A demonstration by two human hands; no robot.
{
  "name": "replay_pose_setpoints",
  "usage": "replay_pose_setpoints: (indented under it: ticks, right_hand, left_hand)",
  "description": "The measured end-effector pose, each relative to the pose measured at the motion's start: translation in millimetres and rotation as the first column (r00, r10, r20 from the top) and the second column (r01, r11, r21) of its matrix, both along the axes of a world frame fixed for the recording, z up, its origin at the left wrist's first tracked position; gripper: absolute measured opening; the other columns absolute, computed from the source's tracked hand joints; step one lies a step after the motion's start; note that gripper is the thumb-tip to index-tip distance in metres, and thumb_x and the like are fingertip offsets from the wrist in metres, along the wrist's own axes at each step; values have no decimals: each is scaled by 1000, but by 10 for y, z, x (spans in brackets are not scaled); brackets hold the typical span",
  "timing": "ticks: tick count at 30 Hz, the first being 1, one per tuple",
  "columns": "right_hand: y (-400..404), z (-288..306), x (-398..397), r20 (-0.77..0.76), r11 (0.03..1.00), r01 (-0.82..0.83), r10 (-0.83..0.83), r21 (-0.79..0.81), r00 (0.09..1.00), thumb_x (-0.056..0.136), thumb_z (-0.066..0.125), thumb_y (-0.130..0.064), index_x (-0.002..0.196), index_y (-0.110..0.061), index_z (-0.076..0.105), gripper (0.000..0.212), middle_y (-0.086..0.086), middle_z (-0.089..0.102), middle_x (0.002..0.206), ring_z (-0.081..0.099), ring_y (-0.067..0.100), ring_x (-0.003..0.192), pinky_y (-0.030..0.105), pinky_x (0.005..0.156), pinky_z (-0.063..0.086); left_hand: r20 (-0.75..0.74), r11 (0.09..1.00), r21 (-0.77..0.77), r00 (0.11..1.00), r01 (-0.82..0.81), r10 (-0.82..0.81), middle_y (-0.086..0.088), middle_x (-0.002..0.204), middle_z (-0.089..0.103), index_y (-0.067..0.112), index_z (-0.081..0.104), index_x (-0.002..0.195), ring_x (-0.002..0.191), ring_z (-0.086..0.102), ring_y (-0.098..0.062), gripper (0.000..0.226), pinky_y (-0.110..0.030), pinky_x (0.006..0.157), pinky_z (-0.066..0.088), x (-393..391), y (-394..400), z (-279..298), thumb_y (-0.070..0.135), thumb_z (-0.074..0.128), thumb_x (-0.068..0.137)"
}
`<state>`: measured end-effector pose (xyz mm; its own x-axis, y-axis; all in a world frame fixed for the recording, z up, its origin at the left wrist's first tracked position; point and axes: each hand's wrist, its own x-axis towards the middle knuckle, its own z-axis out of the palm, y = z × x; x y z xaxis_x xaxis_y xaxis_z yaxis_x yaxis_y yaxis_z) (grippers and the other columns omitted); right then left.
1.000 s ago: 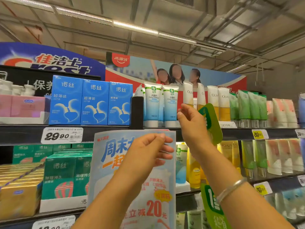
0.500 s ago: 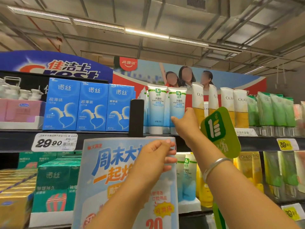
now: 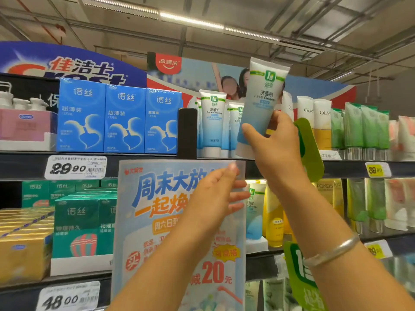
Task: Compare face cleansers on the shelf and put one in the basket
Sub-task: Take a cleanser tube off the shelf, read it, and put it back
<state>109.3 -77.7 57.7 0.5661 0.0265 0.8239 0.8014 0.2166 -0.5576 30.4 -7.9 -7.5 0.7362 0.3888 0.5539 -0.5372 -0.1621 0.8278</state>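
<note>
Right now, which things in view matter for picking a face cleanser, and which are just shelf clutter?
For the job:
blue-white cleanser tube, gripped by the right hand
matching tubes on the top shelf
Olay tubes
left hand, raised and open

Just there:
blue boxes
promo poster
price tag
green boxes

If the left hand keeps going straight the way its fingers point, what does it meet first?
Probably the hanging promo poster: the left hand points up toward its top edge, fingers apparently already at it. Depth is unclear.
</note>
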Motion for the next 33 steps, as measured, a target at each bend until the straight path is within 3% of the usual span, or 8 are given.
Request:
replay_pose_setpoints:
  ticks: [3, 7, 13, 17, 22, 26, 30, 33]
  right_hand:
    - [-192, -218, -225, -34, 995, -103, 103, -6, 994, 83, 67, -18, 114, -13, 55, 33, -10, 62, 95, 60, -7, 77, 11, 64, 51]
    - [-351, -513, -451, -152, 970, -244, 242, 8, 958, 84, 67, -15, 117, -7, 56, 36, 9, 67, 108, 67, 17, 94, 22, 71, 54]
    - [-536, -892, -757, -253, 943, -334, 324, 5, 911, 83, 67, -13, 112, -9, 59, 30, 9, 71, 100, 69, 12, 84, 15, 58, 48]
    - [-656, -1216, -894, -346, 929, -370, 353, 19, 869, 80, 69, -12, 113, -10, 57, 35, 7, 71, 98, 70, 10, 80, 15, 57, 50]
    - [-753, -1581, -980, -450, 916, -399, 371, 34, 813, 78, 70, -11, 111, -10, 59, 35, 8, 72, 93, 71, 13, 78, 19, 59, 52]
    - [-836, -1747, -982, -492, 875, -482, 436, 37, 753, 71, 68, -25, 107, -12, 63, 39, 3, 74, 92, 71, 16, 86, 22, 68, 56]
    - [-924, -1883, -864, -522, 851, -518, 480, 84, 705, 88, 56, -23, 96, -16, 68, 16, 2, 73, 93, 70, 16, 89, 24, 71, 57]
    - [-977, -1967, -786, -543, 814, -565, 536, 131, 647, 82, 58, -26, 89, -17, 71, 17, 1, 74, 90, 69, 13, 82, 22, 65, 55]
  left_hand:
    - [43, 991, -97, 995, 95, -92, -2, 95, 70, 23, 62, 89, 86, 71, -16, 30, -25, 73, 58, -115, -120, -141, 48, 45, 87]
    - [84, 956, -222, 981, 192, -177, -3, 84, 70, 20, 64, 80, 80, 71, -17, 37, -26, 70, 59, -284, -259, -372, 53, 53, 66]
    - [124, 885, -326, 943, 332, -308, -3, 73, 66, 17, 69, 84, 79, 68, -18, 28, -32, 77, 59, -527, -364, -668, 41, 59, 72]
    - [104, 823, -424, 924, 377, -369, -8, 80, 70, 8, 67, 95, 79, 65, -19, 33, -28, 72, 58, -646, -458, -942, 32, 61, 73]
    - [105, 711, -579, 902, 398, -420, -11, 90, 74, 3, 67, 94, 81, 70, -18, 30, -25, 68, 57, -744, -562, -1225, 24, 63, 72]
    - [118, 616, -678, 886, 402, -449, -16, 96, 72, 2, 75, 84, 84, 71, -21, 25, -28, 66, 57, -793, -615, -1385, 21, 65, 72]
    - [88, 540, -768, 891, 346, -446, -20, 92, 72, 2, 76, 75, 79, 71, -24, 23, -30, 61, 58, -814, -698, -1508, 21, 64, 72]
    - [71, 482, -823, 897, 299, -436, -24, 96, 71, -3, 75, 81, 78, 71, -27, 27, -31, 58, 58, -826, -762, -1614, 20, 66, 69]
